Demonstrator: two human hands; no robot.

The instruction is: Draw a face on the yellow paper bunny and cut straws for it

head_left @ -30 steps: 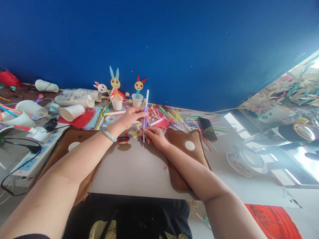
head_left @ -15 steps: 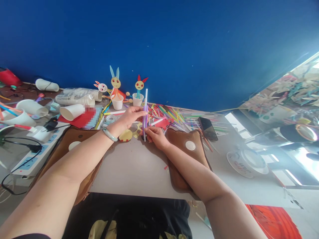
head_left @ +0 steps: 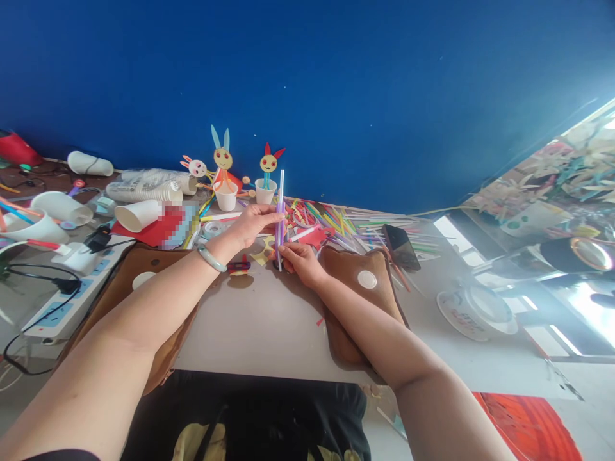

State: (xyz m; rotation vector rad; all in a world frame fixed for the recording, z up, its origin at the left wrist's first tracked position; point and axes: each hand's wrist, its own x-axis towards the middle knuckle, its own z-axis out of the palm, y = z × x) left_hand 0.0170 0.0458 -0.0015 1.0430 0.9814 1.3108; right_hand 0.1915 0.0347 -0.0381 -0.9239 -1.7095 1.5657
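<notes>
A few upright drinking straws (head_left: 281,192), white and purple, are held together above the table. My left hand (head_left: 254,224), with a pale bangle at its wrist, pinches them near the middle. Lower down, my right hand (head_left: 302,261) closes thumb and fingers on the same straws near their bottom end. Below my left hand is a small dark, red and yellow piece (head_left: 239,266); whether it touches the hand I cannot tell. Behind the hands stand paper cups with rabbit-faced figures, one with blue ears (head_left: 223,158) and one with red ears (head_left: 268,162).
Loose coloured straws (head_left: 346,224) cover the back of the table. Brown cushions (head_left: 353,326) lie under both forearms. A phone (head_left: 401,248) and a bowl (head_left: 480,310) are on the right; paper cups (head_left: 139,216) and a power strip (head_left: 72,298) are on the left.
The round yellow piece below my left hand now shows as a narrow dark, red and yellow shape. Both hands keep nearly the same place on the straws.
</notes>
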